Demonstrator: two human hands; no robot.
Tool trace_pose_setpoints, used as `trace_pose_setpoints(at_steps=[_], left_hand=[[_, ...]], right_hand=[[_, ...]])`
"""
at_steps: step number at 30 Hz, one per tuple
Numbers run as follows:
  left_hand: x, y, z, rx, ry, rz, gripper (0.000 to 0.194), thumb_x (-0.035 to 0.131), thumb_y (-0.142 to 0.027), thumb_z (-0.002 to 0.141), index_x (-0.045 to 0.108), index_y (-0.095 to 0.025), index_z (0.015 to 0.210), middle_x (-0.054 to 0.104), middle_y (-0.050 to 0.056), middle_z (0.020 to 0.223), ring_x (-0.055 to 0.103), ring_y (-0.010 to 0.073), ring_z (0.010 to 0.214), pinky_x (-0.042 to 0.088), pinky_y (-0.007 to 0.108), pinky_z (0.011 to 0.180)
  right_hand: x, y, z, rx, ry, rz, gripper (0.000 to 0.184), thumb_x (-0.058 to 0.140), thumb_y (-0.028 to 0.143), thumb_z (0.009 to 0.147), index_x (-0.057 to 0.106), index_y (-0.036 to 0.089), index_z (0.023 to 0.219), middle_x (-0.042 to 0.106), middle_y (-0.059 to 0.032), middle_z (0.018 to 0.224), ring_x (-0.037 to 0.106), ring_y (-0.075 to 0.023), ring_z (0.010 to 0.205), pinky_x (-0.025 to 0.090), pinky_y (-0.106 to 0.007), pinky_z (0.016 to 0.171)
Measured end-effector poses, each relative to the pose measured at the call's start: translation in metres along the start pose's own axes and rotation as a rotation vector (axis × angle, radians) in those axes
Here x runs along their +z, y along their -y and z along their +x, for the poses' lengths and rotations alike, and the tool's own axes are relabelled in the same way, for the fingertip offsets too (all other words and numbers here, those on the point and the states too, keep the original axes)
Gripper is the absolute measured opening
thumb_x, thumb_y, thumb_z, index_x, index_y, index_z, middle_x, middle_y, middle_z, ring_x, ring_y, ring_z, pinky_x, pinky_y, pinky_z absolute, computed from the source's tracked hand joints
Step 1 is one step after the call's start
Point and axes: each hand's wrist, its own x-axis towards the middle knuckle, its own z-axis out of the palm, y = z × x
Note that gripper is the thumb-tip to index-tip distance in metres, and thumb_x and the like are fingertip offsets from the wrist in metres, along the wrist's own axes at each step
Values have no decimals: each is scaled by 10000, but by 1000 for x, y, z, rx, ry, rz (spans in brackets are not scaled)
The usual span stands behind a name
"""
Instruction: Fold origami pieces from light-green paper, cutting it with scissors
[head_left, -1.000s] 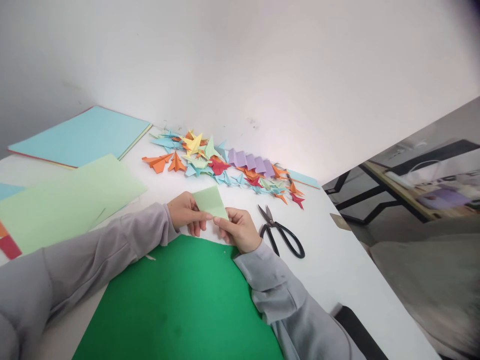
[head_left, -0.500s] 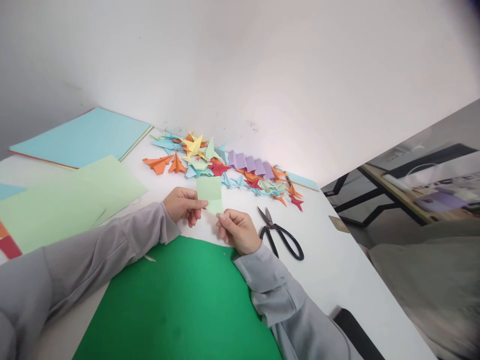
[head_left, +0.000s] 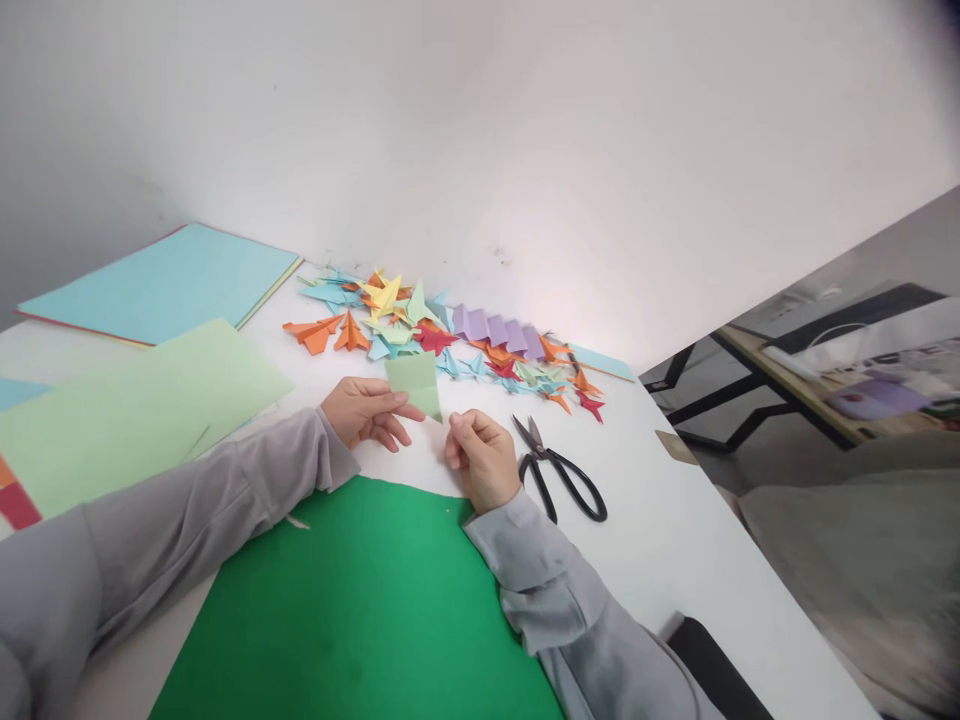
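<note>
A small piece of light green paper (head_left: 415,382) with a crease across it is pinched between the thumb and fingers of my left hand (head_left: 369,412). It is held up above the white table, just past the far edge of a dark green sheet (head_left: 360,600). Close by on the right, my right hand (head_left: 482,456) has its thumb and fingertips pressed together, a little apart from the paper. Whether anything sits in that pinch is too small to make out. Black-handled scissors (head_left: 559,465) lie partly open beside my right hand.
Folded paper shapes (head_left: 386,296) in several colours and a purple pleated strip (head_left: 499,331) lie along the wall. Large light green sheets (head_left: 142,400) and a blue-topped paper stack (head_left: 165,280) cover the left. A black object (head_left: 712,665) sits at the near right.
My right hand has let go of the green paper's lower corner and moved slightly right. The paper has tilted in my left hand, whose lower fingers have spread.
</note>
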Motion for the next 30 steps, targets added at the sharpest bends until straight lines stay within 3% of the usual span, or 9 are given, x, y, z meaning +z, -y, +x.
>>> trace_pose_setpoints(at_steps=[4,7,9,12,15,19,21,24,30], left_hand=[[2,-1,0,8,-17,-134,254,572,-71,613,656,-67,853,694,104,709,654,198,600,521,287,490],[2,-1,1,-10,8,-240,294,546,-60,574,678,-63,837,696,113,729,655,223,715,523,355,647],[2,0,2,-2,-24,-241,255,593,-102,599,686,-73,834,698,118,770,648,222,746,505,375,706],[3,4,3,46,-96,-188,265,675,-129,593,686,-85,855,698,97,772,638,186,739,483,345,744],[4,7,2,95,-91,-137,384,717,-136,563,661,-79,939,696,72,753,631,162,733,475,301,744],[5,8,0,157,-26,-95,731,731,-148,570,448,-138,1245,698,45,820,632,146,718,485,281,707],[4,8,0,150,-57,-79,797,746,-149,551,401,-117,1269,696,39,775,631,144,673,496,272,658],[2,10,0,140,-99,-35,712,769,-158,515,486,-80,1164,689,45,733,633,154,640,511,272,602],[4,11,-1,96,5,-26,373,777,-205,517,643,-73,839,688,67,689,639,167,624,529,282,581]], right_hand=[[3,0,-2,-204,-66,-123,237,637,303,695,463,202,820,498,54,595,453,-77,499,382,-205,478],[4,-1,-7,-360,-54,-309,434,575,204,726,368,247,1105,505,21,762,486,-91,582,409,-208,494],[5,-1,-9,-441,8,-455,495,525,153,739,337,261,1184,499,-16,854,511,-110,646,427,-213,489],[7,-1,-12,-592,93,-687,477,510,124,736,403,240,1187,456,-92,1032,515,-186,879,492,-293,622],[9,1,-14,-708,105,-887,359,535,166,756,495,216,1110,339,-138,1200,432,-257,1059,468,-413,793],[10,2,-16,-769,100,-969,260,520,189,785,543,204,1044,318,-142,1225,405,-272,1091,460,-424,809],[8,2,-15,-771,84,-954,281,492,149,787,530,194,1062,313,-146,1223,415,-260,1082,467,-407,799],[7,2,-14,-788,100,-946,353,472,105,763,510,202,1101,294,-139,1238,413,-257,1081,465,-410,799],[6,4,-13,-783,131,-885,331,496,126,749,530,216,1065,365,-117,1183,429,-246,1060,472,-395,780]])
